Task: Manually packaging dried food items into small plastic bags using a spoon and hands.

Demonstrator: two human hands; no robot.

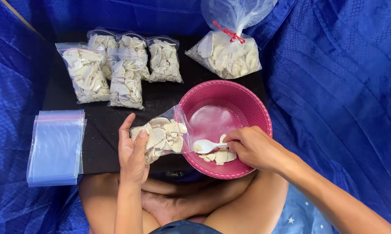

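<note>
Left hand [132, 151] pinching clear half-filled zip bag [163, 138] mouth-first against pink plastic bowl [251, 108], right hand [254, 147] pinching white plastic spoon [205, 145] over pale chips [221, 156] for scooping.

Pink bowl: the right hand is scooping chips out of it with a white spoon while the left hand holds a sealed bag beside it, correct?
Not quite. In the head view the bag in the left hand is open toward the pink bowl, not sealed. The right hand does hold the white spoon.
</note>
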